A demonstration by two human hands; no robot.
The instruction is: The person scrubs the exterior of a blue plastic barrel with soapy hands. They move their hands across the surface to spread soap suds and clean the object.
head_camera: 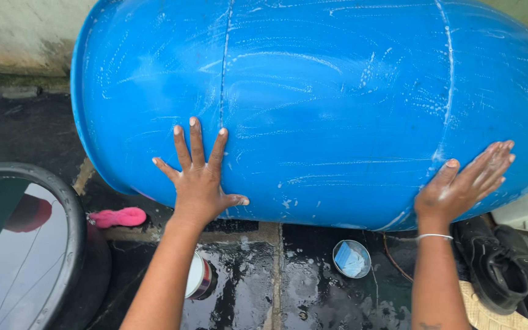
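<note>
A large blue plastic barrel (337, 104) lies on its side across the wet dark floor, streaked with soapy white marks. My left hand (198, 177) is pressed flat against its lower side, fingers spread. My right hand (465, 186) is flat on the barrel's right end, fingers together and soapy, with a thin bangle on the wrist. Neither hand holds anything.
A black-rimmed tub of water (62, 201) stands at the lower left. A pink scrubber (117, 217) lies on the floor under the barrel. A small metal can (198, 276) and a round dish with a blue soap bar (351, 259) sit below. Black shoes (496, 269) are at right.
</note>
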